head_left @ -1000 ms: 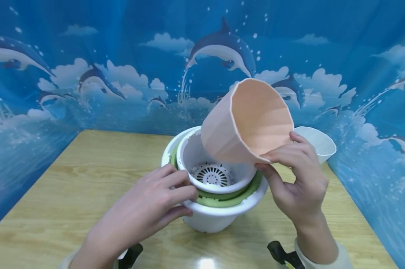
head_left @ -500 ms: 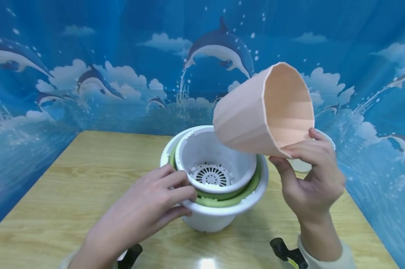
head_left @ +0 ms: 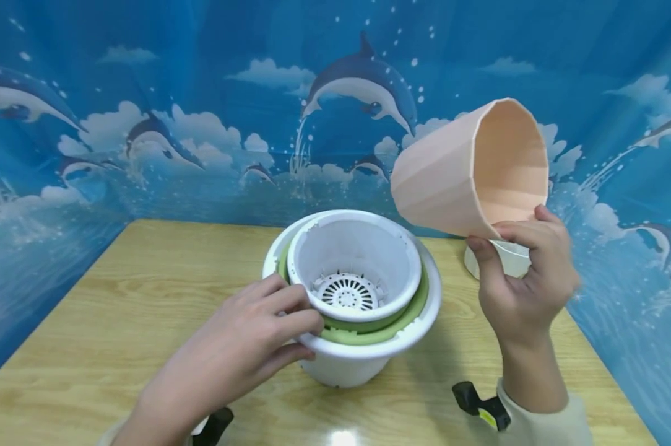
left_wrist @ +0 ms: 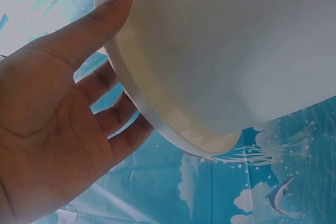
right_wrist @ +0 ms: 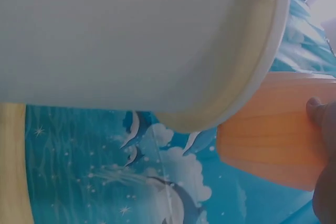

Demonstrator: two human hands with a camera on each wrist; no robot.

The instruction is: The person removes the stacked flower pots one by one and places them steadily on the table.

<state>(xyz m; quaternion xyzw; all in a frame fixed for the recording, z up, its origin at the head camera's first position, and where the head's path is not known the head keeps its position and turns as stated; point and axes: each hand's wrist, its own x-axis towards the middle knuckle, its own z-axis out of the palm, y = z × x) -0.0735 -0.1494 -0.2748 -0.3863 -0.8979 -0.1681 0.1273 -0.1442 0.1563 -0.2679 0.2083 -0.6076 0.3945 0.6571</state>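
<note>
A stack of nested flower pots stands upright on the table: an outer white pot [head_left: 343, 370], a green pot [head_left: 363, 337] and an inner white pot [head_left: 358, 244] with a slotted bottom. My left hand [head_left: 252, 328] grips the near-left rim of the stack, its thumb under the outer white rim [left_wrist: 142, 93] in the left wrist view. High to the right, my right hand [head_left: 527, 279] pinches the lower rim of a peach faceted pot [head_left: 438, 176]. That pot is tipped on its side, mouth toward the right, apart from the stack. It looks orange [right_wrist: 268, 129] in the right wrist view.
Behind my right hand, a small pale pot [head_left: 471, 265] stands on the wooden table [head_left: 163, 291], mostly hidden. A blue dolphin-print curtain [head_left: 213, 93] closes off the back and both sides. Each wrist wears a black strap mount [head_left: 480, 406].
My right hand has carried the peach pot up and to the right, away from over the stack, turning it more sideways. My left hand has kept its grip on the rim.
</note>
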